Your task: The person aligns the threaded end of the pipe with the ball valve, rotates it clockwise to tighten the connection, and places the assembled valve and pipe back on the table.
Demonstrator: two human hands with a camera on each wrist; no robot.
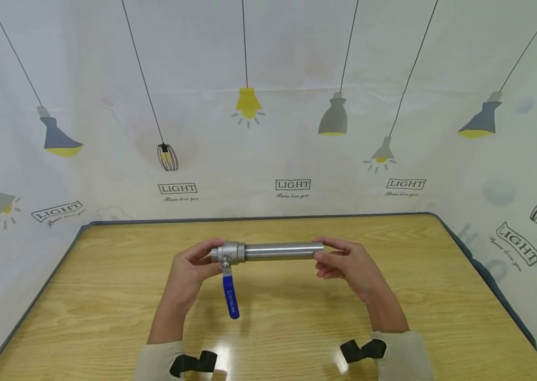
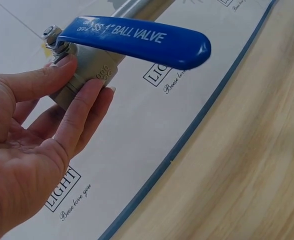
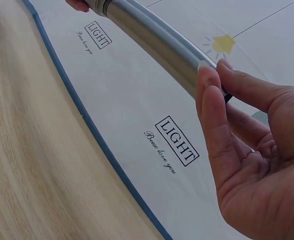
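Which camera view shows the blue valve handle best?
The left wrist view: the blue valve handle appears large and close, its BALL VALVE lettering readable. The head view shows it whole but small, lettering hard to read. The right wrist view doesn't show it.

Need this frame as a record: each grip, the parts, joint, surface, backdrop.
left grip: holds ball valve
right grip: pinches metal pipe at its free end
joint: metal pipe's other end meets ball valve; threading depth cannot be told
handle: blue, crosswise to metal pipe, lettered BALL VALVE
surface: wooden table, below the held parts
backdrop: white, printed with lamps
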